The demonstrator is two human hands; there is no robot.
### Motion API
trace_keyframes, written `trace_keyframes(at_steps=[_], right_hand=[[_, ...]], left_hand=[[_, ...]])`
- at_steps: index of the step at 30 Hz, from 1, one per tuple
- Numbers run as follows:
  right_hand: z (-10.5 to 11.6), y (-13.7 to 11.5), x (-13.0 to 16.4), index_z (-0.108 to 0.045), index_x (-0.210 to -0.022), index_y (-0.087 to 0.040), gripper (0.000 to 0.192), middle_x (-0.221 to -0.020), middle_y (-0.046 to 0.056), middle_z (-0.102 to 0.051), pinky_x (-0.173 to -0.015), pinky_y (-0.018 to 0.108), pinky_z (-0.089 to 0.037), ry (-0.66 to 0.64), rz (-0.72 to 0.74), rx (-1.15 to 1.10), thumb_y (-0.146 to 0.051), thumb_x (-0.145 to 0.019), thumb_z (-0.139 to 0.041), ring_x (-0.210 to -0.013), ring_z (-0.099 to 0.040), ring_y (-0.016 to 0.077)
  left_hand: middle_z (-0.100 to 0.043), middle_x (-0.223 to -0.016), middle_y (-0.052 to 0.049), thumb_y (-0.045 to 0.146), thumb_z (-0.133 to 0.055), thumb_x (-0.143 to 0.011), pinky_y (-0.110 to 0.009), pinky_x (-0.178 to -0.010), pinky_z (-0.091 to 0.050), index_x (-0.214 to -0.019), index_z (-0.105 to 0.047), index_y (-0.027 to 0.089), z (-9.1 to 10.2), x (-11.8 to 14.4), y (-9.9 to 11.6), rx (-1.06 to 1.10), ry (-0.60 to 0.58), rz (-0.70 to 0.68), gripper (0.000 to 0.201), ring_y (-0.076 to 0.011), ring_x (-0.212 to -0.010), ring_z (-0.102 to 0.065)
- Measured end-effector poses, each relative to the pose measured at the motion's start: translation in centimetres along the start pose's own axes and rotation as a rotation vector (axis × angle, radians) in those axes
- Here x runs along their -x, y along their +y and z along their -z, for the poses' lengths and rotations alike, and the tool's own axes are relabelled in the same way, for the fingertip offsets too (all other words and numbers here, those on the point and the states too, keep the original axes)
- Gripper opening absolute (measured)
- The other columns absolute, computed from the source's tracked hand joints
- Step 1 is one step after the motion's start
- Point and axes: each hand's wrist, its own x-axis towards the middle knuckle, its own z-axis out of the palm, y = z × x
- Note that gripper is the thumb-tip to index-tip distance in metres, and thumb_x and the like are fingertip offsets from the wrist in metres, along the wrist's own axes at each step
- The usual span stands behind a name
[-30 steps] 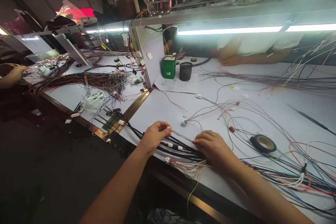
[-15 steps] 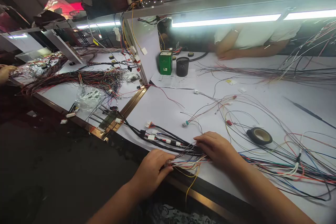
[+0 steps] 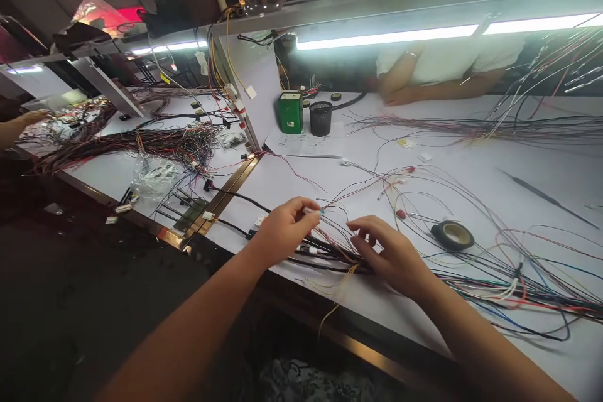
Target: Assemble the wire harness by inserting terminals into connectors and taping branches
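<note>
My left hand point(image 3: 287, 231) is closed, thumb and fingertips pinching a small whitish wire connector point(image 3: 321, 210) with a teal spot. Thin wires run from it to the right. Just right of it, my right hand point(image 3: 384, 252) hovers low over the wire bundle point(image 3: 339, 254), fingers curled but apart, holding nothing I can see. Black-sleeved cables point(image 3: 235, 224) pass beneath my left hand, which hides part of them. Yellow wires point(image 3: 330, 314) hang over the table's front edge below my hands.
A roll of black tape point(image 3: 453, 235) lies right of my hands, with a thin pointed tool point(image 3: 541, 193) beyond. Behind stand a green box point(image 3: 291, 113) and a black mesh cup point(image 3: 321, 119). Another person's arms point(image 3: 424, 91) rest across the table; another hand point(image 3: 35, 117) is at far left.
My left hand has moved up from the table's front edge to the teal-spotted connector. My right hand has lifted off the bundle and its fingers have spread apart.
</note>
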Motion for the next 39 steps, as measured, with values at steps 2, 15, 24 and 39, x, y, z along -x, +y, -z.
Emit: trace_keyframes(at_steps=[2,15,24,39], right_hand=[[-0.2,-0.5,-1.2,-0.057,-0.114,-0.024,0.027,-0.099,0.005,-0.064,-0.072,0.032,-0.047,0.033,-0.081,0.023,-0.035,-0.091,-0.047,-0.082,-0.059,0.0176],[-1.3,-0.1,-5.7,-0.067,-0.092,-0.023,0.027,-0.086,0.002,-0.067,-0.075,0.031,-0.044,-0.188,-0.258,-0.156,-0.040,-0.087,-0.047,-0.081,-0.059,0.0177],[-1.9,0.0,-5.0,-0.058,-0.081,-0.021,0.012,-0.077,-0.001,-0.062,-0.058,0.025,-0.041,-0.332,-0.280,-0.282,-0.032,-0.078,-0.058,-0.065,-0.054,0.0121],[-2.1,1.8,-3.9,-0.052,-0.085,-0.021,0.021,-0.091,0.003,-0.066,-0.078,0.030,-0.047,-0.212,-0.394,-0.795,-0.035,-0.076,-0.065,-0.089,-0.063,0.0168]], left_hand=[[-0.059,-0.072,0.002,0.043,-0.053,-0.084,-0.025,-0.061,-0.042,-0.106,-0.062,0.022,-0.1,-1.7,0.3,-0.015,-0.002,-0.033,0.031,-0.0126,-0.065,-0.055],[-0.065,-0.093,-0.005,0.029,-0.059,-0.081,-0.026,-0.071,-0.041,-0.127,-0.046,0.019,0.3,-1.5,-2.0,0.250,-0.064,0.022,0.050,-0.0134,-0.078,-0.055],[-0.061,-0.084,-0.001,0.042,-0.063,-0.077,-0.025,-0.070,-0.042,-0.092,-0.066,0.019,1.1,1.2,-4.1,-0.023,-0.158,0.042,0.027,-0.0147,-0.076,-0.053],[-0.064,-0.085,-0.004,0.032,-0.053,-0.086,-0.028,-0.071,-0.044,-0.088,-0.065,0.020,0.0,1.8,-2.4,-0.284,-0.090,-0.307,0.017,-0.0163,-0.080,-0.057]])
